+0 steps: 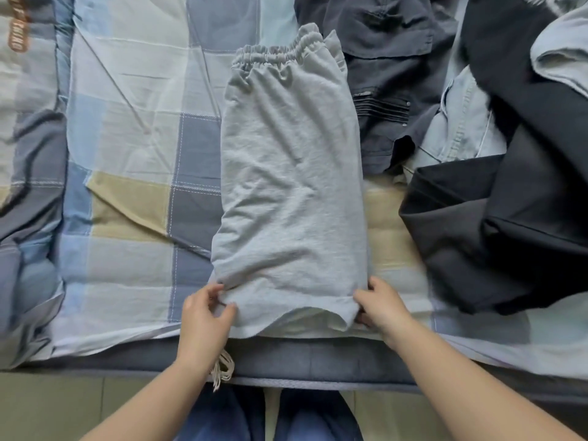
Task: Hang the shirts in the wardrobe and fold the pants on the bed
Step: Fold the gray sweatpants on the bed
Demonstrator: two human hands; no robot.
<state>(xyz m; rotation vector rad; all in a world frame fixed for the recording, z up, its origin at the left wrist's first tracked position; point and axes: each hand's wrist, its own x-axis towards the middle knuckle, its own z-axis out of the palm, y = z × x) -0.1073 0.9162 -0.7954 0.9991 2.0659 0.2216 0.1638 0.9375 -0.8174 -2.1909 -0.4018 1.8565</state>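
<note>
Hands pinch the near corners of the grey pants [291,186] on the bed [127,128] — left hand [206,313], right hand [383,308] — so lift both corners evenly toward the waistband, edges aligned.

Two bare forearms are showing in the head view, with no sleeve, watch or ring appearing on either one. The left hand [206,316] and the right hand [383,308] are wearing no gloves. Below the bed edge [318,366], the person's legs [219,415] are showing in blue denim trousers, with one leg appearing on each side of a narrow gap. No footwear is showing within the frame.
</note>
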